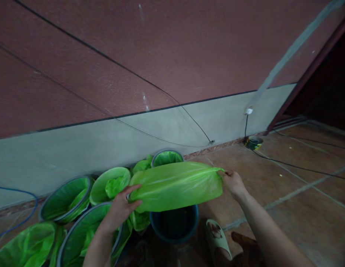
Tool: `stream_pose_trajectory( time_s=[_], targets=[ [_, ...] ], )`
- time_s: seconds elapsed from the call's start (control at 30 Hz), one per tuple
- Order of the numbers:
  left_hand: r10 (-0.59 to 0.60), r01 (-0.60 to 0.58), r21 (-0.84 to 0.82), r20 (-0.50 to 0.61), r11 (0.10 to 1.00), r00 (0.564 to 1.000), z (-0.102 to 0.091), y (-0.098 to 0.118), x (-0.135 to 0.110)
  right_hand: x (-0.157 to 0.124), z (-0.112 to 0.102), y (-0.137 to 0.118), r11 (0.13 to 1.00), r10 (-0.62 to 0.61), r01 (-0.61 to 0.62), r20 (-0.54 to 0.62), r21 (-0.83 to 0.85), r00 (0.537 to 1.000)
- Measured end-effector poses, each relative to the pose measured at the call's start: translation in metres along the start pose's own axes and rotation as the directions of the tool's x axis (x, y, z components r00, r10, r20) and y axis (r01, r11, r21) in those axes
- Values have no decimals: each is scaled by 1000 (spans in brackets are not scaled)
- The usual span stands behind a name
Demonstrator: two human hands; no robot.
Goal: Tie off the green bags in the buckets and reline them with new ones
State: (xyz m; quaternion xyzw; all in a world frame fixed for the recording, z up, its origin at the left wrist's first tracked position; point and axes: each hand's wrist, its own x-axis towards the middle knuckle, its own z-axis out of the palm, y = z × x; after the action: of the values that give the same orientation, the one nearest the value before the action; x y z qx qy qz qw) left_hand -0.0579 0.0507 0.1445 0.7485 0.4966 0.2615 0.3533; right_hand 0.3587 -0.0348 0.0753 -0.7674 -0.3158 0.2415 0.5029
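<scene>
A green plastic bag point(178, 187) is stretched sideways between my hands, puffed out along its length. My left hand point(125, 205) grips its left end, fingers on top and thumb below. At the other end, my right hand point(234, 183) pinches a twisted, gathered corner of the bag. Just beneath the bag stands a dark bucket point(174, 241) with a blue-grey rim and a dark inside; the bag hides part of its back edge.
Several bins lined with green bags, such as a grey-rimmed bin point(66, 184), crowd the left along the wall. A slippered foot point(217, 237) is right of the bucket. Black cables cross the tiled floor near a small tin point(253, 142). A blue hose point(36, 204) lies far left.
</scene>
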Motion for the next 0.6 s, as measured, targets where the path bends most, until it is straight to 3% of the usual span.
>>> stream_pose_trajectory(
  time_s=[0.13,0.23,0.33,0.43,0.5,0.6],
  targets=[
    [-1,26,286,-88,958,996,11,-18,8,-4,2,-5,989,-62,53,59,139,996],
    [-15,71,312,-177,947,984,12,-32,11,-6,4,-10,976,-145,137,35,168,989],
    [-2,54,167,-294,984,956,7,-37,12,-7,2,-17,954,-252,257,-53,151,966],
    [-27,-4,-87,-361,996,932,1,-30,12,-11,-2,-24,949,-222,219,-13,226,975],
    [-94,-11,-291,-343,957,935,0,-23,11,-15,-4,-28,952,-183,180,-9,249,983],
    [-252,82,-514,-270,854,929,6,-14,11,-20,-2,-33,963,-227,242,-124,120,966]
  ],
)
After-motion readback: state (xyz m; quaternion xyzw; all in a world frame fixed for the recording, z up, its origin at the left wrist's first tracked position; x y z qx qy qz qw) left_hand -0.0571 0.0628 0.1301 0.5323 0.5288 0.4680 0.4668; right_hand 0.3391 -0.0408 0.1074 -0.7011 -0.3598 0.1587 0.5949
